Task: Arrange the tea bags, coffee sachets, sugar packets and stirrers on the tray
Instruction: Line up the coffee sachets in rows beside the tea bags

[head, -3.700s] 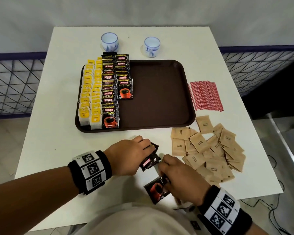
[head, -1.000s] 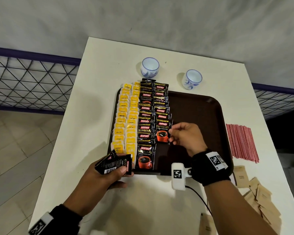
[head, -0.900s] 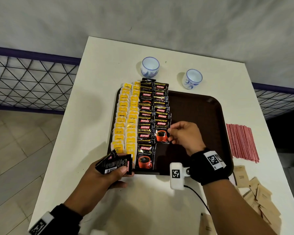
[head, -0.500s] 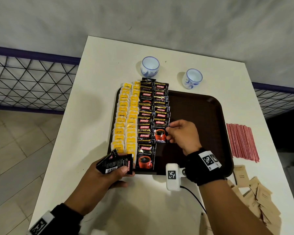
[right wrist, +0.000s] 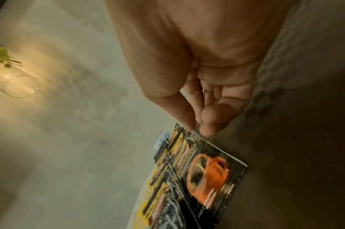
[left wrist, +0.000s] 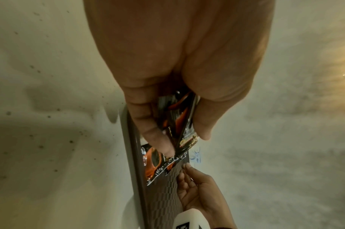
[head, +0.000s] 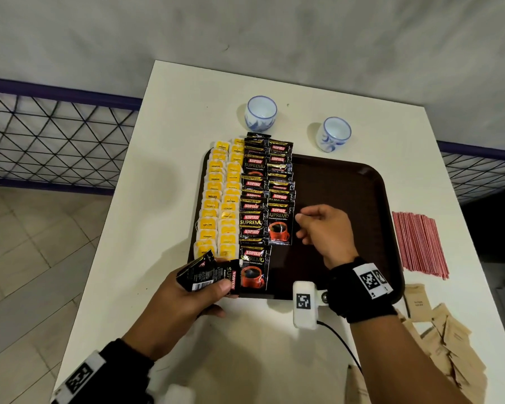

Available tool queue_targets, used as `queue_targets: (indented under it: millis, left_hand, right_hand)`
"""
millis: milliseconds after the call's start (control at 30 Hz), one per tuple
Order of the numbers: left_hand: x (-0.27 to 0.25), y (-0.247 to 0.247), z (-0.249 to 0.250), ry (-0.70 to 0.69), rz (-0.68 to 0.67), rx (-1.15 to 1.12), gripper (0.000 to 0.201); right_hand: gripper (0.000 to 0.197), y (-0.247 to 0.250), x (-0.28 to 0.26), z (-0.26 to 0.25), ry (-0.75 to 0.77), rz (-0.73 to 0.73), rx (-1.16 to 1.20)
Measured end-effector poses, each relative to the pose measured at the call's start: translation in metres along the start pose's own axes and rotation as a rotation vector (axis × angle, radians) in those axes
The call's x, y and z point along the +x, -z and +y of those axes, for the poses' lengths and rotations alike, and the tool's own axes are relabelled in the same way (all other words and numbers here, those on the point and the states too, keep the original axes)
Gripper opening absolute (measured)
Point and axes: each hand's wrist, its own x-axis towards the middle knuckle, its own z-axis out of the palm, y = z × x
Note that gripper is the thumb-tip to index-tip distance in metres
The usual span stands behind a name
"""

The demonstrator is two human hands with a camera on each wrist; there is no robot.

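Tea bags (head: pixel 216 205), the small yellow-tagged paper ones, look sorted: two neat columns down the left side of the dark brown plastic tray (head: pixel 347 199). Next to them sit the black foil coffee sachets (head: pixel 252 196) with the red cup print, one full column and a second that stops about two thirds down. The person's right hand (head: pixel 324 228) hovers just beside the lowest sachet of that second column (head: pixel 280 225), fingers loosely curled and holding nothing; from the wrist view the fingertips are right at its corner, maybe touching, hard to say. The left hand (head: pixel 187 293) grips a small fan of spare sachets (head: pixel 207 272) over the tray's near left corner, so that column probably gets finished next.

Left to do: the brown paper sugar packets (head: pixel 446 345) are all heaped on the white bench (head: pixel 172 141) at the near right, and the thin red stirrers (head: pixel 419 243) lie in a bundle right of the tray. Roughly halfway, then.
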Motion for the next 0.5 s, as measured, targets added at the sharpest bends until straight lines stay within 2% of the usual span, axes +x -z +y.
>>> queue_targets:
  millis: [100,133,233,300,400,500]
  left_hand:
    - [0.005,-0.007,0.008,-0.024,-0.002,0.028,0.025]
    - [0.008,-0.009,0.01,-0.018,-0.002,0.023,0.023]
    - [0.016,-0.016,0.015,-0.009,-0.028,0.034,0.023]
    - [0.021,-0.02,0.019,-0.021,-0.044,0.076,0.02]
    - [0.026,-0.025,0.023,-0.046,-0.077,0.113,0.02]
    - [0.026,-0.025,0.025,-0.041,-0.073,0.055,0.032]
  right_hand:
    - [0.01,0.005,-0.018,-0.009,0.095,-0.032,-0.016]
    - [0.01,0.006,-0.027,-0.013,0.127,-0.099,-0.002]
    - [0.019,0.004,-0.054,-0.019,0.188,-0.419,0.065]
    - [0.027,0.0,-0.065,-0.017,0.247,-0.55,0.028]
    - [0.025,-0.007,-0.069,-0.013,0.287,-0.598,-0.026]
    - [0.019,-0.006,-0.068,-0.012,0.263,-0.569,0.074]
